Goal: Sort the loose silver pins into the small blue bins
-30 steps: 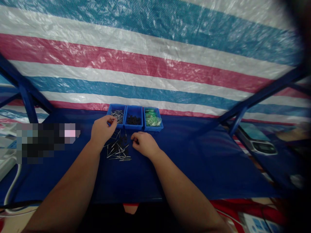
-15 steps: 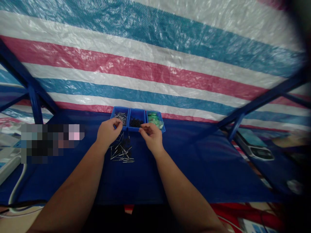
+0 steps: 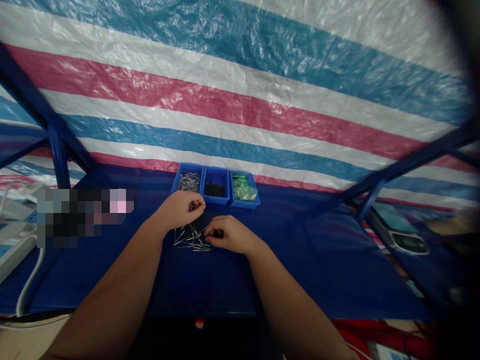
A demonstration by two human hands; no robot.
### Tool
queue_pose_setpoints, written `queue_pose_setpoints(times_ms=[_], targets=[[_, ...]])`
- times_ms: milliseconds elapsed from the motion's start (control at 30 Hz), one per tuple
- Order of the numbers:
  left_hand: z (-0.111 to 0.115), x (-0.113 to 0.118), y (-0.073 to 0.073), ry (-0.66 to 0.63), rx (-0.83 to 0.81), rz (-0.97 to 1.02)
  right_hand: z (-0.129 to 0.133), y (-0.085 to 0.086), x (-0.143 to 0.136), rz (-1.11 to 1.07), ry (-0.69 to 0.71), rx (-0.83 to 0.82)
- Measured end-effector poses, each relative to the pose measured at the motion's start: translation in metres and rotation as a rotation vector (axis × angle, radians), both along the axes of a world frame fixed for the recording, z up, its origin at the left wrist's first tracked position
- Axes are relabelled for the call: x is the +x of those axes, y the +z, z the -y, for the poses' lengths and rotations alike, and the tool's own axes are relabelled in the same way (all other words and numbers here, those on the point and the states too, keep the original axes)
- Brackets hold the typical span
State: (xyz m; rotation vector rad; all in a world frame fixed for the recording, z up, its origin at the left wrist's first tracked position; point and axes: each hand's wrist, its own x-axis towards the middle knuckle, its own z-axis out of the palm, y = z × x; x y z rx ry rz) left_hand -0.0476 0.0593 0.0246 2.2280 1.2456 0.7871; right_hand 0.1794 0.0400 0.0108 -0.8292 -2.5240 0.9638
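My left hand (image 3: 183,208) is closed in a pinch just in front of the left blue bin; whatever its fingertips grip is too small to make out. Lower and to the right, my right hand (image 3: 229,234) also pinches with curled fingers, beside the pile, and its contents cannot be made out either. Between and below the hands lies a loose pile of thin silver metal pins (image 3: 193,242), rivet-like in shape, with dark bits among them. More silver pins (image 3: 189,181) fill the left bin. Small black parts (image 3: 215,189) lie in the middle bin.
The right blue bin (image 3: 244,204) holds green and clear plastic packets (image 3: 243,187). Behind the blue table (image 3: 318,265) hangs a striped plastic sheet (image 3: 232,100). A digital scale (image 3: 407,241) sits at far right. Blue frame posts flank the table, and a white cable (image 3: 32,280) runs at left.
Both hands have come down and toward me from the bins to the pile. My left hand has also moved right, and my right hand slightly left. The view has shifted a little.
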Motion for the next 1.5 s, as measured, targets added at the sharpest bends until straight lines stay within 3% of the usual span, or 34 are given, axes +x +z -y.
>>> queue_pose_setpoints(times_ms=[167,400,567,767,1100,1200,1333,1500], targets=[[-0.002,0.001,-0.003,0.003,-0.012,-0.050,0.003,-0.002,-0.009,0.095,-0.002,0.072],[-0.003,0.003,-0.006,0.012,-0.016,-0.074,0.003,-0.002,-0.014,0.214,-0.179,0.115],[-0.004,0.004,-0.005,0.024,-0.028,-0.099,-0.001,-0.002,-0.011,0.216,-0.222,0.145],[-0.005,0.004,-0.006,0.034,-0.031,-0.123,-0.008,-0.008,-0.004,-0.060,-0.302,0.105],[-0.007,0.003,-0.009,0.049,-0.050,-0.134,-0.020,-0.026,-0.007,-0.702,-0.442,-0.198],[-0.006,0.002,-0.007,0.058,-0.045,-0.129,-0.022,-0.029,-0.011,-0.787,-0.453,-0.233],[-0.004,0.001,-0.003,0.048,-0.026,-0.125,-0.019,-0.023,-0.007,-0.566,-0.453,-0.067],[-0.003,0.002,-0.002,0.003,-0.039,-0.134,-0.013,-0.013,0.003,-0.116,-0.204,0.084]])
